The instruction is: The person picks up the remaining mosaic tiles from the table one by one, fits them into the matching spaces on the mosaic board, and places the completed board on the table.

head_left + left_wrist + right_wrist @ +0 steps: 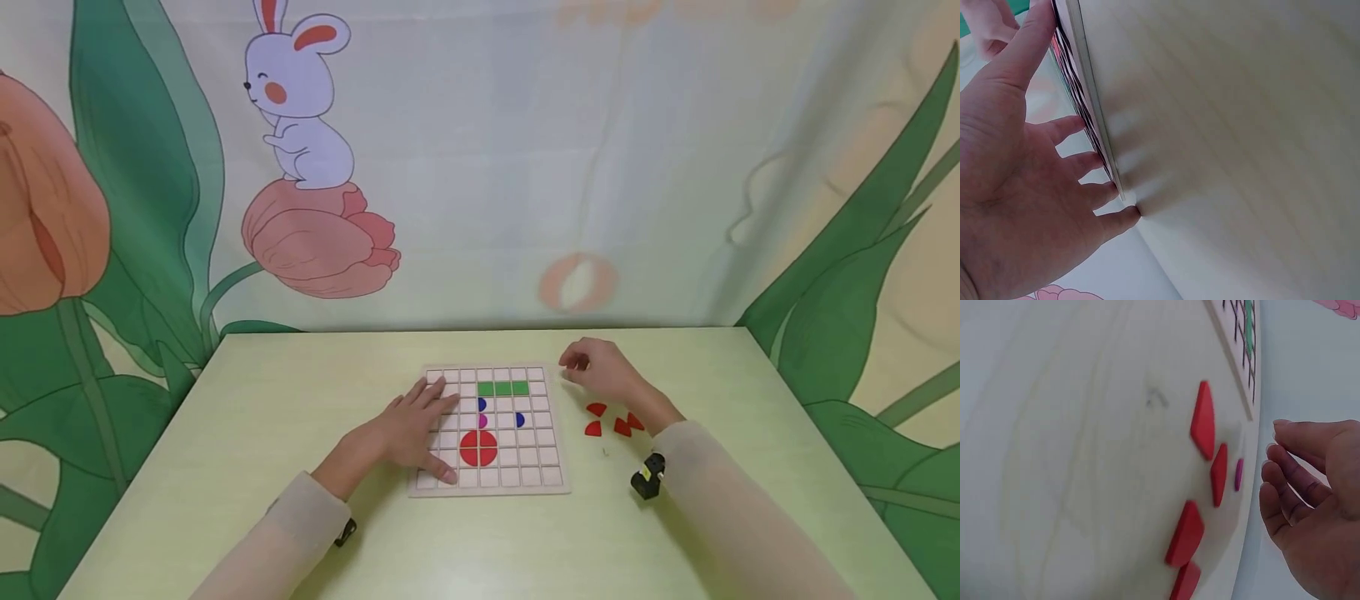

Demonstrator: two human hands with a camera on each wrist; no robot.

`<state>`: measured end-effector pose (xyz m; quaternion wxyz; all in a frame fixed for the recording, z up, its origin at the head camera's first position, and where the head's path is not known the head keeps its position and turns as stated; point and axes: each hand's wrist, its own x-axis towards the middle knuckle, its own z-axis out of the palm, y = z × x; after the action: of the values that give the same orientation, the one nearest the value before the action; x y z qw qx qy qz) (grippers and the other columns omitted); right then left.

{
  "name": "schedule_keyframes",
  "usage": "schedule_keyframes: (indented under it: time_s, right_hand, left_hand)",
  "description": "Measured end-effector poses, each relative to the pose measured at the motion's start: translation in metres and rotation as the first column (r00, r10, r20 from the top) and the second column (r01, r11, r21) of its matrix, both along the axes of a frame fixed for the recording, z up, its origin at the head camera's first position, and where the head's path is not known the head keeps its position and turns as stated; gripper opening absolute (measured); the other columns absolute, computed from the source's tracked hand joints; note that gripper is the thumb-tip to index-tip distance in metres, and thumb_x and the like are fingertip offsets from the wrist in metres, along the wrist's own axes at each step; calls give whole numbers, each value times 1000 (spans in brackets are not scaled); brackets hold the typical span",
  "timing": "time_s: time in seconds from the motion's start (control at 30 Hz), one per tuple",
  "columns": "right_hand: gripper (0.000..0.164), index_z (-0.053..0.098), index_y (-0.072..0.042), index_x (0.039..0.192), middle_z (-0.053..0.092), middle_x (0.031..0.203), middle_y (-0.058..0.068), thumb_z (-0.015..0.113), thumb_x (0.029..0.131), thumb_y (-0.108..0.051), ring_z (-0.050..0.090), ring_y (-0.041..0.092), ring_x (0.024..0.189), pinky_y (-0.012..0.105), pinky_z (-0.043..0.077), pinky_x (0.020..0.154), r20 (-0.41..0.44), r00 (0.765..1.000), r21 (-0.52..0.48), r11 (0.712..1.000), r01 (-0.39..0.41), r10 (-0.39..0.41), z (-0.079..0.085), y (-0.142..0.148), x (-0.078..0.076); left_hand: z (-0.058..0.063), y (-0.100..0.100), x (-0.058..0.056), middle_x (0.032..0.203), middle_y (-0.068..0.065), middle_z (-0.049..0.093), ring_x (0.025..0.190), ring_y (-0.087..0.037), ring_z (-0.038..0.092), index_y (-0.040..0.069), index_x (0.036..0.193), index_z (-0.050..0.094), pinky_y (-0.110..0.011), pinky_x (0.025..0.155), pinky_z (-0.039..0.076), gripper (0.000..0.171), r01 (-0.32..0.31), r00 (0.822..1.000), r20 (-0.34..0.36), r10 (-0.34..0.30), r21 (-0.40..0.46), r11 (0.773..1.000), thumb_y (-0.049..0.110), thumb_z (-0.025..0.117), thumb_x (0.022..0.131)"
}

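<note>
A white gridded board lies on the table. My left hand rests with spread fingers over its left side; the left wrist view shows these fingers along the board's edge. On the grid sit three green squares, two blue half-circles, a magenta half-circle and a red circle of quarter pieces. Past the board's upper right corner is my right hand, raised, fingers loosely curled, with nothing visible between thumb and fingertips. Below it lie several loose red quarter pieces.
A small magenta piece lies beyond the red pieces in the right wrist view. The pale table ends at a printed curtain hanging behind it. A small dark mark shows on the tabletop near the red pieces.
</note>
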<state>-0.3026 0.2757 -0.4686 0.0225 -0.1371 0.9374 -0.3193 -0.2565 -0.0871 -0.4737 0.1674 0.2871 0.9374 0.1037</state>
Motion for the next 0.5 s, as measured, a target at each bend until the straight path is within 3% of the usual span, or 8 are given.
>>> schedule_keyframes:
  time_s: [0.23, 0.5]
  right_hand:
    - [14, 74, -4, 114, 66, 106, 9, 73, 101, -10, 58, 29, 98, 37, 55, 83, 68, 994, 8, 997, 80, -80, -10, 16, 0]
    - [10, 75, -5, 108, 66, 103, 8, 73, 99, -8, 59, 28, 94, 39, 54, 85, 67, 995, 29, 997, 74, -76, -19, 24, -1]
  left_hand:
    - [0, -1, 0, 177, -16, 10, 162, -43, 4, 14, 169, 28, -68, 124, 21, 126, 3, 1000, 3, -3, -8, 1000, 70, 87, 73]
    - [1, 0, 0, 177, -16, 9, 163, -43, 3, 15, 169, 28, -67, 125, 19, 125, -6, 1000, 9, 6, -10, 1000, 69, 88, 73]
